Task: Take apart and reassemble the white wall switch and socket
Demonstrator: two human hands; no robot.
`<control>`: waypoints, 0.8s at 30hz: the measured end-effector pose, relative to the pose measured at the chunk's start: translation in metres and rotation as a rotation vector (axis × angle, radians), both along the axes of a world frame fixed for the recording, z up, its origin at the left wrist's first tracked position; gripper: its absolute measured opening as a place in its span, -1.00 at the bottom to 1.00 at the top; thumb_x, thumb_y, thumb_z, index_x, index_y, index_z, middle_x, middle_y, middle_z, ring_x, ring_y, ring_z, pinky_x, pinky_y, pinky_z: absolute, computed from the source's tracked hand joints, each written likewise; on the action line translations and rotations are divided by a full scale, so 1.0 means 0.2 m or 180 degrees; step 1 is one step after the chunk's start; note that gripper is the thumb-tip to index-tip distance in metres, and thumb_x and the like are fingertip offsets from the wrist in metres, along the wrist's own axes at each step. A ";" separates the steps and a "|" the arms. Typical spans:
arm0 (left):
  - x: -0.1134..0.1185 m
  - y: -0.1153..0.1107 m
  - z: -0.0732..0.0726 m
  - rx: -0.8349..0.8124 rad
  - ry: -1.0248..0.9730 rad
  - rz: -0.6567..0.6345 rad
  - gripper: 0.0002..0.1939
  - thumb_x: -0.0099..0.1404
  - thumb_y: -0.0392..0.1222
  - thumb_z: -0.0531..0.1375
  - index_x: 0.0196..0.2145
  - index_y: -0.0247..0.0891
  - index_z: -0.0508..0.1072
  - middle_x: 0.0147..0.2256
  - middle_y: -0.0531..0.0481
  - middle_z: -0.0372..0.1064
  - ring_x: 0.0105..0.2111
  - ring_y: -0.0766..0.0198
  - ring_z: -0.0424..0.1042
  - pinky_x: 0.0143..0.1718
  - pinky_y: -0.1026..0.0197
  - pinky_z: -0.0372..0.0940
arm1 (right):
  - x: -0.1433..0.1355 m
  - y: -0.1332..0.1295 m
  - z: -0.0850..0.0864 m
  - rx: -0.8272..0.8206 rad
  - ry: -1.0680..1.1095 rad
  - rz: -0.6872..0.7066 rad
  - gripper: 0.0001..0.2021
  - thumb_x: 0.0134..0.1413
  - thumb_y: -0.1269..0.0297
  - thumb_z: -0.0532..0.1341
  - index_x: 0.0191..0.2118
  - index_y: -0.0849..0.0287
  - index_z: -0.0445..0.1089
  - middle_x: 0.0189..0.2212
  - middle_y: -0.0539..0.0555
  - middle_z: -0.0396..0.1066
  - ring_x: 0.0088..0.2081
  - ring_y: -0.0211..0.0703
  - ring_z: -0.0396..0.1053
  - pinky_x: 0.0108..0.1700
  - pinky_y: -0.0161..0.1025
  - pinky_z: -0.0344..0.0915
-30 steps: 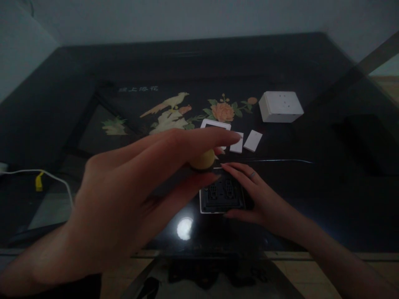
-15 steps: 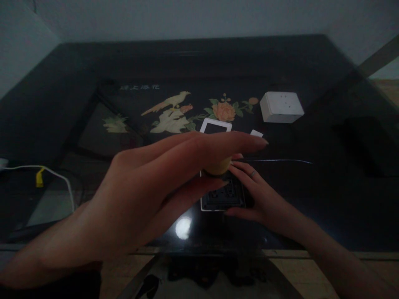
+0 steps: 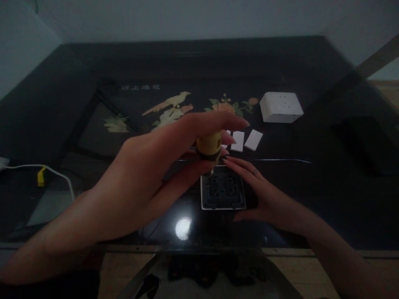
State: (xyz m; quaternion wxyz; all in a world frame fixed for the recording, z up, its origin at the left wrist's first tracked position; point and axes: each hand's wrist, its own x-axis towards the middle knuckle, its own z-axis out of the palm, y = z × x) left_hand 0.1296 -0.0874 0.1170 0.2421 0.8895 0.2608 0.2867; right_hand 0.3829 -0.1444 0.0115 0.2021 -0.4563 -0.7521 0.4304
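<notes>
My left hand [image 3: 162,166] is wrapped round a yellow and black handle [image 3: 209,145], which looks like a screwdriver's; its shaft is mostly hidden. Below it on the dark table lies a square switch-like module [image 3: 222,191] with a black inner side facing up and a thin white edge. My right hand [image 3: 255,187], with a ring on one finger, has its fingers apart at the module's right side, fingertips near its top edge and thumb near the lower right corner. Just beyond are small white rectangular pieces [image 3: 237,141], one partly behind my left fingers.
A white box [image 3: 282,107] with small holes stands at the back right of the glossy table [image 3: 311,199]. On the left lie a white cable [image 3: 59,171] and a yellow tag [image 3: 41,177]. A dark flat object [image 3: 370,145] is at the right.
My left hand and the handle have moved up and slightly left, uncovering more of the module and the white pieces. My right thumb has shifted a little right, away from the module's lower edge.
</notes>
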 end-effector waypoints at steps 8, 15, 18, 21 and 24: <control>0.01 0.01 0.00 -0.0041 -0.0041 0.0093 -0.53 0.36 -0.32 0.13 0.16 0.03 0.25 0.04 0.24 0.37 -0.13 0.32 0.57 -0.07 0.12 0.52 | 0.00 -0.01 -0.01 -0.0072 -0.0066 0.0029 0.04 -0.10 0.34 0.43 0.38 -0.26 -0.21 0.39 0.02 -0.22 0.40 0.02 -0.16 0.36 0.08 -0.03; -0.03 0.01 0.03 -0.0180 0.0170 -0.0018 -0.45 0.40 -0.25 0.10 0.29 0.05 0.15 0.03 0.15 0.45 -0.01 0.17 0.53 0.01 0.06 0.48 | 0.00 -0.01 -0.01 -0.0055 -0.0090 0.0031 0.02 -0.07 0.32 0.42 0.38 -0.28 -0.21 0.40 0.00 -0.22 0.40 0.02 -0.16 0.37 0.07 -0.04; -0.03 0.02 0.03 -0.0071 0.0238 0.0030 -0.45 0.40 -0.23 0.11 0.29 0.06 0.15 0.02 0.15 0.46 -0.04 0.17 0.55 0.01 0.01 0.47 | 0.00 -0.01 -0.01 -0.0086 -0.0083 0.0042 0.01 -0.06 0.27 0.42 0.38 -0.27 -0.21 0.40 0.01 -0.23 0.40 0.02 -0.15 0.36 0.07 -0.03; -0.02 0.01 0.03 0.0091 0.0234 0.0184 -0.53 0.39 -0.21 0.13 0.22 0.00 0.25 -0.07 0.18 0.49 -0.15 0.28 0.57 -0.08 0.15 0.50 | 0.00 -0.01 0.00 -0.0096 -0.0069 0.0040 0.01 -0.07 0.22 0.43 0.38 -0.25 -0.20 0.40 0.03 -0.21 0.40 0.04 -0.15 0.36 0.08 -0.03; -0.01 0.00 0.03 0.0280 0.0240 0.0249 -0.66 0.39 -0.19 0.14 0.11 -0.03 0.32 -0.10 0.24 0.47 -0.21 0.38 0.55 -0.15 0.25 0.47 | 0.00 -0.01 0.00 -0.0050 -0.0097 0.0044 0.00 -0.06 0.22 0.42 0.38 -0.25 -0.19 0.39 0.04 -0.19 0.40 0.07 -0.14 0.36 0.11 -0.02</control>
